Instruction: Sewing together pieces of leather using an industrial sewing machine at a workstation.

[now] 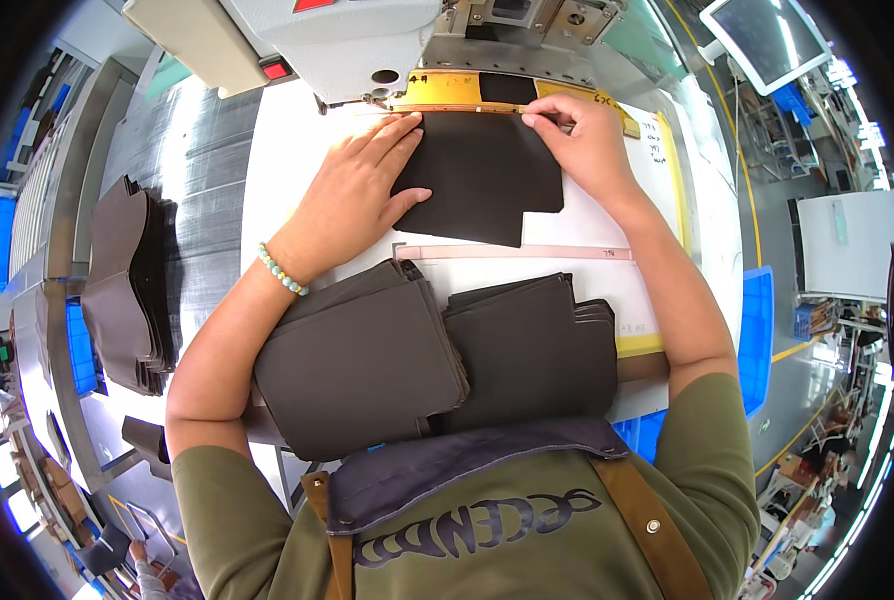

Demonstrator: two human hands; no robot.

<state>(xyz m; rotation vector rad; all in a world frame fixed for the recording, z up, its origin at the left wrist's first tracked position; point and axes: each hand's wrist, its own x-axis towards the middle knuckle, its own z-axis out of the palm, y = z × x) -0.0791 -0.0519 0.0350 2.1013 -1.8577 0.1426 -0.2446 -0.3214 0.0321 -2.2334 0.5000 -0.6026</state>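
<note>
My left hand (pixel 364 175) lies with fingers extended on the left part of a dark cut panel (pixel 482 185), fingertips near the top edge. My right hand (pixel 587 150) pinches the panel's upper right corner against a yellow guide bar (pixel 442 92) beneath the machine head (pixel 357 45). The panel lies flat on a white work board (pixel 287 150), over a pale pink strip (pixel 507 253). Just in front of me two stacks of dark panels (pixel 352 355) (pixel 532 365) rest on the board, beside and between my forearms.
Another dark stack (pixel 122 285) is on the metal surface at left. A monitor (pixel 767 45) stands at upper right. Blue bins (pixel 755 340) sit below the bench's right side; another blue bin (pixel 79 345) is at left. A co-worker's hand (pixel 138 551) shows at lower left.
</note>
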